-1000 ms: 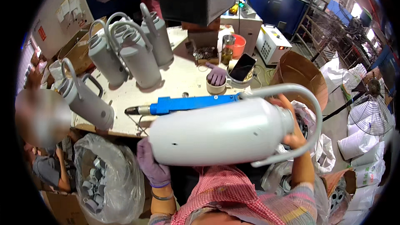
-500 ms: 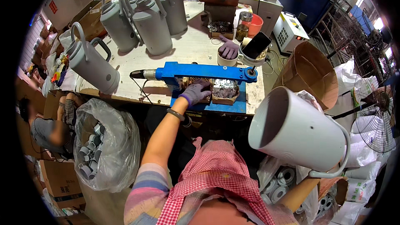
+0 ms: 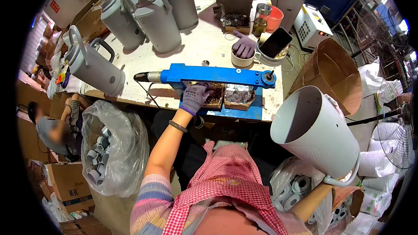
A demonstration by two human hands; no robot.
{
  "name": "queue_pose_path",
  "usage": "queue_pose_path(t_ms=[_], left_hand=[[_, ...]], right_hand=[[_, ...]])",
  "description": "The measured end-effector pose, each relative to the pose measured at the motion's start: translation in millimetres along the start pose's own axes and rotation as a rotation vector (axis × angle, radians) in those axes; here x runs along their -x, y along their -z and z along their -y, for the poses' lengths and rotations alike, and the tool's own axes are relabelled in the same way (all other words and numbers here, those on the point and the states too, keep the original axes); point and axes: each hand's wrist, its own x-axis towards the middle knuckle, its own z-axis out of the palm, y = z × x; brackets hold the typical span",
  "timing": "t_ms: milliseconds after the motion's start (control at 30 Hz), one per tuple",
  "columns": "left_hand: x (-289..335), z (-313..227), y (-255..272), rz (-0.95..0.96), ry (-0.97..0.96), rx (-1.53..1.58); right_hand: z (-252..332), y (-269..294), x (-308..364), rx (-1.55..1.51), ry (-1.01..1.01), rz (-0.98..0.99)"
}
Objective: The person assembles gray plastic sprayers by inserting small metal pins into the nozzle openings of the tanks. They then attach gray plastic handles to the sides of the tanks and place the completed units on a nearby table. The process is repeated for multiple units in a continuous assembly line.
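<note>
My left hand, in a grey-purple glove, is at the left edge of a small box of brass-coloured parts, under the arm of a blue bench tool. Its fingers are drawn together; whatever they may hold is too small to make out. Beside that box sits another with silvery flat pieces. On the right, my right arm holds up a large grey jug body, tilted, its wide open end toward the bench and its handle low down. My right hand is mostly hidden behind the jug.
Several grey jugs stand at the table's back left, another at its left edge. A glove-topped cup and a phone lie farther back. A plastic bag of grey parts, a carton and a fan flank me.
My left hand has shifted left and drawn back, uncovering more of the brass-coloured parts. The grey jug body has turned more upright and moved slightly right.
</note>
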Motion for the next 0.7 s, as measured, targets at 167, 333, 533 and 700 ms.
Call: queue_pose_path(t_ms=[167, 333, 533, 700], left_hand=[[10, -3, 6, -0.067, 0.044, 0.013], [17, 5, 7, -0.085, 0.091, 0.192], [8, -19, 17, 0.062, 0.144, 0.079], [-9, -11, 0, 0.180, 0.124, 0.106]], right_hand=[[-9, -11, -2, 0.031, 0.013, 0.092], [-18, -18, 0, 0.045, 0.014, 0.161], [-29, -15, 4, 0.053, 0.010, 0.211], [-34, -15, 4, 0.053, 0.018, 0.247]])
